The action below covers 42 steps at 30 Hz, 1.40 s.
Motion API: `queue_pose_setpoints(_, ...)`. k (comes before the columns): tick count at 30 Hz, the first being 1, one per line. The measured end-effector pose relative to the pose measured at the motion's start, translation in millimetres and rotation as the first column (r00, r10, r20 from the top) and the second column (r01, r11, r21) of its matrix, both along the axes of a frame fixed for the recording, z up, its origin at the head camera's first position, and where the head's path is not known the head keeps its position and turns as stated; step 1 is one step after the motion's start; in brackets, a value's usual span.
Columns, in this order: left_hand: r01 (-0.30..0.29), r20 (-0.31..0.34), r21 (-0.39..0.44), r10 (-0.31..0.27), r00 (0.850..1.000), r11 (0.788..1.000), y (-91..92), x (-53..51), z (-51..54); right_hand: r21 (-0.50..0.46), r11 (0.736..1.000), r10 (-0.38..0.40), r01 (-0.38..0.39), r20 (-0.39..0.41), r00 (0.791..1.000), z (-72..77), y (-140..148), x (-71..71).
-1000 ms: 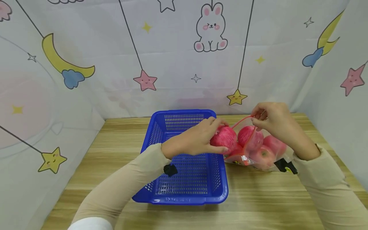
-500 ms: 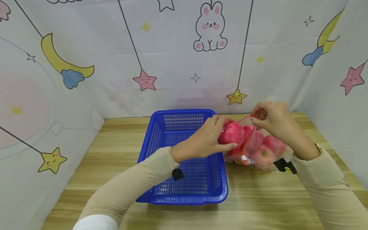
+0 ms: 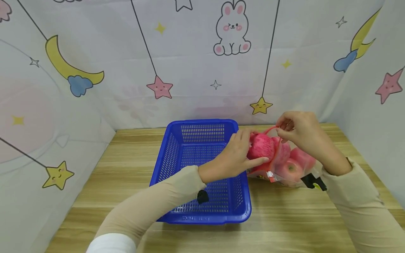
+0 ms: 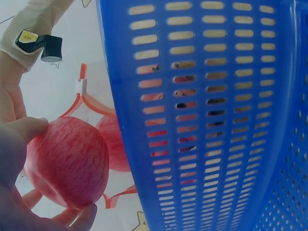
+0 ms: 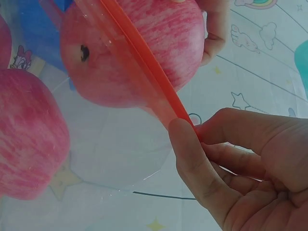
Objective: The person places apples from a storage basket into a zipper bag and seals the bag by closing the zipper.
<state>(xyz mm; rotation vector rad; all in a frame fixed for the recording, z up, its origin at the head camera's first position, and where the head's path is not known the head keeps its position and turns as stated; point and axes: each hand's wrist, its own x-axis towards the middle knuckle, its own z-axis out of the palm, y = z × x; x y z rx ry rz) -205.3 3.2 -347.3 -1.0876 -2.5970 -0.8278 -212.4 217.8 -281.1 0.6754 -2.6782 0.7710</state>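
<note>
The left hand (image 3: 232, 154) grips a red apple (image 3: 262, 147) at the mouth of a clear bag with a red zip edge (image 3: 277, 154). In the left wrist view its fingers and thumb curl round the apple (image 4: 72, 161). The right hand (image 3: 300, 133) pinches the bag's red edge at the top; the right wrist view shows that red edge (image 5: 154, 72) between thumb and forefinger of the hand (image 5: 245, 168). Several apples lie inside the bag, one of them (image 3: 289, 170) at the front. In the right wrist view the held apple (image 5: 168, 38) is partly behind the clear film.
A blue perforated basket (image 3: 202, 219) stands just left of the bag on the wooden table (image 3: 284, 218), with the left forearm across it. A white cloth (image 3: 190, 52) printed with stars, moons and a rabbit hangs behind and at both sides.
The left hand has moved to the right with the apple, from over the basket's right rim to the bag's mouth. The right hand has kept its place on the bag's edge.
</note>
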Motion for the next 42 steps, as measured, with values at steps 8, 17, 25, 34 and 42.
queue_pose_setpoints(8,-0.036,0.079,0.07,0.031,0.996,0.997,5.5,2.4,-7.5,-0.003,1.0,0.004,-0.004,-0.004,1.0,0.0,-1,0.4)
queue_pose_setpoints(17,0.065,0.238,0.077,-0.081,0.968,0.995,2.0,0.5,-11.0,-0.024,0.999,0.025,-0.025,-0.007,1.0,-1.4,0,0.3)
queue_pose_setpoints(25,0.176,0.236,0.046,-0.182,0.954,0.983,1.8,0.2,-14.2,-0.042,0.999,0.02,-0.019,0.026,0.999,-1.7,0,1.3)
queue_pose_setpoints(34,0.329,0.299,-0.052,-0.3,0.906,0.943,3.9,1.3,-11.1,-0.037,0.999,0.007,-0.006,0.025,1.0,-2.7,2,1.2)
queue_pose_setpoints(42,0.293,0.31,-0.028,-0.27,0.911,0.956,-2.2,0.2,-5.3,-0.041,0.999,0.0,0.001,0.02,1.0,-2.8,4,0.3)
